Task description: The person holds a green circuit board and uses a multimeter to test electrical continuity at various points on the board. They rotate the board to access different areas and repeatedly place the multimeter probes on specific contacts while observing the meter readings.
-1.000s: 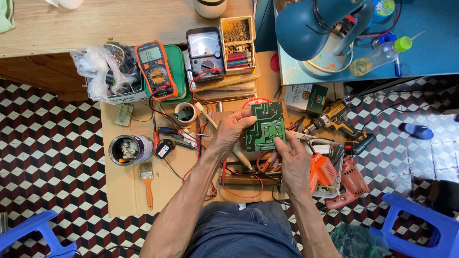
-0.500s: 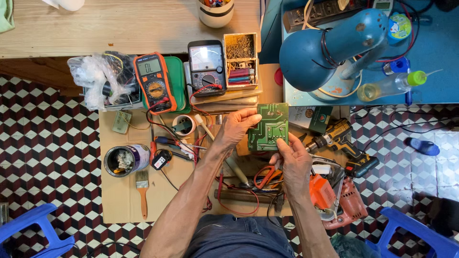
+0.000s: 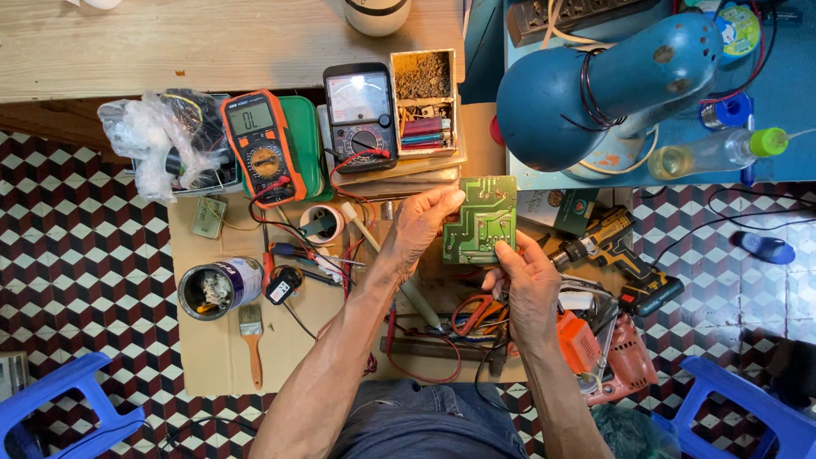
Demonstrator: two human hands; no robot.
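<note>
Both hands clamp a green board (image 3: 480, 219) above the bench centre: left hand (image 3: 422, 223) at its 9 o'clock edge, right hand (image 3: 527, 276) at 5 o'clock. The tin (image 3: 219, 287), at 9, holds scraps; the box (image 3: 427, 102), at 12, holds dark bits and coloured parts. Half a second ago the grip was the same, the view having shifted only slightly.

A circuit board (image 3: 480, 219) sits between both hands; meters (image 3: 263, 146) lie left, a lamp (image 3: 586, 89) behind, a drill (image 3: 608, 246) right.
</note>
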